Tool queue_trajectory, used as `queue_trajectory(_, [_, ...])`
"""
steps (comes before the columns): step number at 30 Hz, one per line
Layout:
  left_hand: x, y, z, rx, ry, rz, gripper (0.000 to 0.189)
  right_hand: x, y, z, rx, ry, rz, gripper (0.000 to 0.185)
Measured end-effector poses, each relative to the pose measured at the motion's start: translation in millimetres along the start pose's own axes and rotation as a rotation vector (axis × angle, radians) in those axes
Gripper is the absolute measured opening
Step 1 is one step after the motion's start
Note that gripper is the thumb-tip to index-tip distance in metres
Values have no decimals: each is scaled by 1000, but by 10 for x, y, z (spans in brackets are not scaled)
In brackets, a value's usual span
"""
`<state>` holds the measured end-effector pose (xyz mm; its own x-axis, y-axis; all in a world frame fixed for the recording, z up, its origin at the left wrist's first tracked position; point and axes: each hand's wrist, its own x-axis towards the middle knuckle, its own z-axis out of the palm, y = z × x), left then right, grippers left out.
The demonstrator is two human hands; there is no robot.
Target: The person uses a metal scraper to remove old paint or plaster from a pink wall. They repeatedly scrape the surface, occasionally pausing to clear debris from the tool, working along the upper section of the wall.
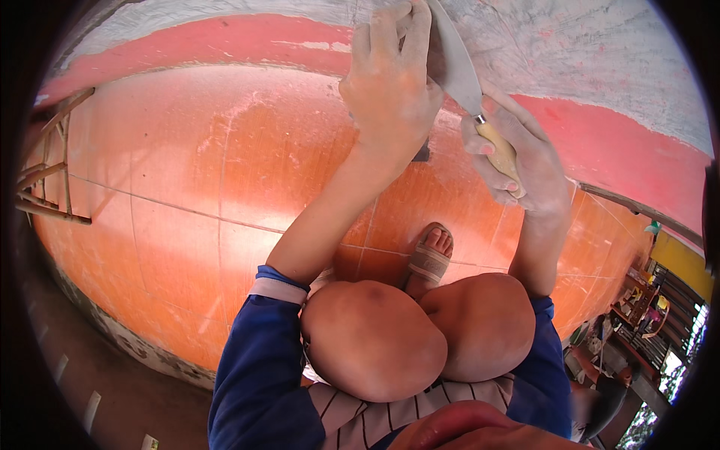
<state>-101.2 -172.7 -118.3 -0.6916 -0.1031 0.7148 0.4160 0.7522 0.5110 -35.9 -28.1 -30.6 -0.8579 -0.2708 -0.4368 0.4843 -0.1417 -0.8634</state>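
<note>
My right hand (pixel 531 152), coated in pale dust, grips the light wooden handle (pixel 500 154) of a putty knife. Its broad metal blade (pixel 457 62) points up toward the wall (pixel 540 39), which is smeared with grey-white filler above a pink band. Close beside the blade is my left hand (pixel 391 79), back toward me, dusty fingers bent near the wall. The palm side is hidden, so whether it holds something is unclear. A small dark flat piece (pixel 421 153) shows below its wrist, mostly covered by the hand and forearm.
Orange floor tiles (pixel 169 169) lie beneath my bent knees and a sandalled foot (pixel 432 250). At far left stands a wooden or bamboo frame (pixel 56 163). The raised floor edge (pixel 140 343) drops to darker ground. Another person (pixel 599 388) and cluttered shelving (pixel 638 301) appear at lower right.
</note>
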Motion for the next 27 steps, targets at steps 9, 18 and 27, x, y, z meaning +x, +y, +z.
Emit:
queue_trajectory(9, [-26, -4, 4, -4, -56, -41, 75, 71, -59, -21, -77, 7, 61, 49])
queue_trajectory(18, [-41, 5, 43, -3, 7, -62, 77, 23, -39, -56, -5, 31, 50, 46])
queue_trajectory(27, [-79, 26, 127, -77, 38, -84, 77, -43, 46, -12, 17, 65, 27, 44])
